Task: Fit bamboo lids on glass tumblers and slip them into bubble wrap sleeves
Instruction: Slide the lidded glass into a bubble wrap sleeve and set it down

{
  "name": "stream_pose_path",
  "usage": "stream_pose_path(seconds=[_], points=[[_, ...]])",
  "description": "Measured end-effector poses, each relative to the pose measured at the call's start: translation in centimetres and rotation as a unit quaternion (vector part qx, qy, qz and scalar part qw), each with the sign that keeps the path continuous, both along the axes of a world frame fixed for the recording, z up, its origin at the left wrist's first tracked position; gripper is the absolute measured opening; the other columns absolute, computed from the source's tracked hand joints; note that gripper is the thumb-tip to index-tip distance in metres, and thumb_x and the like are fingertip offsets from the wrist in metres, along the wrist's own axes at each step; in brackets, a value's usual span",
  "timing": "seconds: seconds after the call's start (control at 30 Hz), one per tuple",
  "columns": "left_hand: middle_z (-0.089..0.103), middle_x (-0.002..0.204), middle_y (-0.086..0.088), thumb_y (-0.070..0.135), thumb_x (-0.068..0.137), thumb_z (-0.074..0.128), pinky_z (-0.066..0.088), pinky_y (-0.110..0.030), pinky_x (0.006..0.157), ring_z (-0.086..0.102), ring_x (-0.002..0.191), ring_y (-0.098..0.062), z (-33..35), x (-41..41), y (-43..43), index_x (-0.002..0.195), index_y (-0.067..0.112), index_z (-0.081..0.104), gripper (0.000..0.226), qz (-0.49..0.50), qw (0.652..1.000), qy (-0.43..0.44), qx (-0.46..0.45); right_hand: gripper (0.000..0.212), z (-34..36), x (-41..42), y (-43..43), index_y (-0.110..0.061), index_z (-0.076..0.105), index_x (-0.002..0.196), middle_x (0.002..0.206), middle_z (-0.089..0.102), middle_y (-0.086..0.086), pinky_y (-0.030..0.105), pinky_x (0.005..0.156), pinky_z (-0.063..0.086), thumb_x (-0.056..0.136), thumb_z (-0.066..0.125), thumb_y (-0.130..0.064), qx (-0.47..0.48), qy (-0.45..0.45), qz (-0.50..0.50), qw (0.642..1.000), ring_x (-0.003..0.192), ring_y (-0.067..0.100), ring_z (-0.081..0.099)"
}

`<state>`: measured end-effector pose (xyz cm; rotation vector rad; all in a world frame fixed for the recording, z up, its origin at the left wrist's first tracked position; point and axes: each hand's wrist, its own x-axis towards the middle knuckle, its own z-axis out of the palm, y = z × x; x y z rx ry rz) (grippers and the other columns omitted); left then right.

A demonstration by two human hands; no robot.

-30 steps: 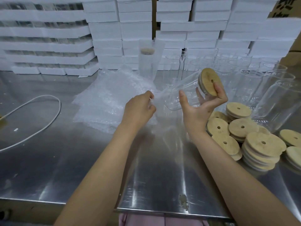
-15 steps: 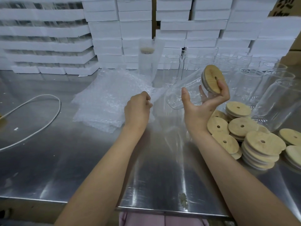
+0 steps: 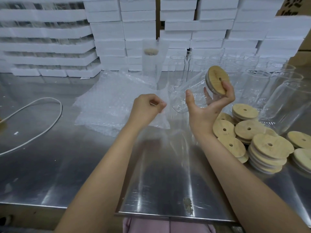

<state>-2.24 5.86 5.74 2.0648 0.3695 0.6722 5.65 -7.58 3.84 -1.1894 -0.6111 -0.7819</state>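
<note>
Glossy steel table, clear glass tumbler, matt bamboo lid.

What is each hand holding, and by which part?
The right hand grips the glass tumbler at its top end, around the bamboo lid. The left hand pinches a bubble wrap sleeve at its edge.

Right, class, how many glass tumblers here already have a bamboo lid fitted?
2: one tumbler tilted in the right hand; one sleeved tumbler standing at the back. More may be hidden.

Foam boxes stacked rear; white cable L on steel tbl.
</note>
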Motion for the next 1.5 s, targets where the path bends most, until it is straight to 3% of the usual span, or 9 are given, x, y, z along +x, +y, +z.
stream_pose_path(seconds=[0.1, 0.3, 0.43, 0.57, 0.83, 1.0, 1.1, 1.2, 1.5], points=[[0.070, 0.072, 0.005, 0.010, 0.079, 0.077, 0.049, -0.015, 0.065, 0.063, 0.066, -0.005, 2.3, -1.2, 0.7, 0.070, 0.017, 0.069, 0.013, -0.118, 0.976, -0.066, -0.168, 0.071, 0.1, 0.0, 0.0, -0.015, 0.026, 0.121, 0.131, 0.028, -0.002, 0.047, 0.102, 0.047, 0.073, 0.078, -0.011, 0.006, 0.007, 0.001, 1.000, 0.126, 0.036, 0.040], [0.073, 0.087, 0.000, 0.006, 0.051, 0.091, 0.057, -0.022, 0.074, 0.071, 0.079, -0.012, 3.9, -2.8, 2.3, 0.094, 0.012, 0.060, 0.053, -0.305, 0.789, -0.233, -0.479, 0.072, 0.3, -0.4, 0.1, -0.012, 0.026, 0.123, 0.132, 0.028, 0.001, 0.039, 0.102, 0.047, 0.073, 0.078, -0.006, 0.014, 0.020, 0.014, 1.000, 0.126, 0.036, 0.041], [0.073, 0.087, 0.001, -0.010, 0.089, 0.054, 0.056, -0.020, 0.067, 0.069, 0.076, -0.010, 3.4, -1.9, 2.5, 0.102, 0.010, 0.059, 0.024, -0.179, 0.851, -0.189, -0.457, 0.074, 0.1, -0.5, 0.2, -0.009, 0.024, 0.124, 0.132, 0.027, 0.007, 0.050, 0.103, 0.047, 0.073, 0.078, -0.010, -0.002, 0.013, 0.015, 1.000, 0.126, 0.031, 0.040], [0.070, 0.076, 0.003, 0.016, 0.074, 0.069, 0.056, -0.021, 0.063, 0.068, 0.069, -0.007, 3.0, -1.6, 2.5, 0.092, 0.011, 0.063, 0.020, -0.186, 0.836, -0.169, -0.488, 0.074, 0.0, -0.4, 0.2, -0.009, 0.025, 0.124, 0.131, 0.028, 0.002, 0.049, 0.102, 0.047, 0.072, 0.078, -0.007, -0.009, 0.004, 0.011, 1.000, 0.126, 0.033, 0.039], [0.069, 0.101, 0.001, -0.012, 0.089, 0.051, 0.050, -0.016, 0.074, 0.064, 0.093, -0.011, 2.8, -2.7, 4.7, 0.120, 0.008, 0.060, 0.038, 0.013, 0.965, -0.102, -0.239, 0.075, -0.2, -0.3, 0.1, -0.013, 0.026, 0.123, 0.131, 0.028, 0.000, 0.045, 0.102, 0.048, 0.072, 0.080, -0.005, -0.011, 0.006, 0.008, 1.000, 0.124, 0.026, 0.041], [0.060, 0.117, -0.012, -0.007, 0.084, 0.043, 0.037, -0.020, 0.099, 0.054, 0.115, -0.028, 3.4, -4.2, 5.0, 0.118, 0.002, 0.061, 0.039, 0.400, 0.854, -0.300, 0.144, 0.072, -0.3, -0.1, 0.3, -0.022, 0.028, 0.123, 0.132, 0.029, -0.005, 0.039, 0.101, 0.048, 0.072, 0.079, -0.015, -0.013, -0.006, 0.007, 1.000, 0.125, 0.028, 0.042], [0.062, 0.106, -0.012, -0.006, 0.086, 0.046, 0.050, -0.038, 0.082, 0.059, 0.100, -0.029, 2.5, -2.3, 0.7, 0.109, 0.003, 0.063, 0.030, 0.203, 0.903, -0.302, 0.229, 0.074, -0.5, 0.0, 0.3, -0.023, 0.028, 0.123, 0.132, 0.028, -0.004, 0.033, 0.100, 0.047, 0.071, 0.079, -0.013, -0.021, -0.016, 0.001, 1.000, 0.125, 0.036, 0.042], [0.060, 0.115, -0.013, -0.003, 0.089, 0.043, 0.047, -0.042, 0.087, 0.058, 0.105, -0.029, -0.1, 0.2, -3.2, 0.122, 0.004, 0.055, 0.035, 0.012, 0.972, -0.043, 0.230, 0.076, -0.7, 0.2, 0.3, -0.014, 0.029, 0.124, 0.131, 0.031, 0.008, 0.026, 0.102, 0.043, 0.069, 0.081, -0.003, -0.038, -0.027, -0.022, 0.999, 0.124, 0.044, 0.040], [0.066, 0.096, -0.011, 0.039, 0.091, 0.057, 0.047, -0.040, 0.079, 0.057, 0.098, -0.028, -4.0, 1.7, -2.2, 0.103, 0.006, 0.057, 0.035, 0.029, 0.935, 0.226, 0.271, 0.073, -0.5, 0.2, -0.1, 0.006, 0.030, 0.120, 0.125, 0.029, 0.043, 0.019, 0.108, 0.031, 0.068, 0.082, 0.004, -0.071, -0.045, -0.046, 0.995, 0.125, 0.034, 0.033]])
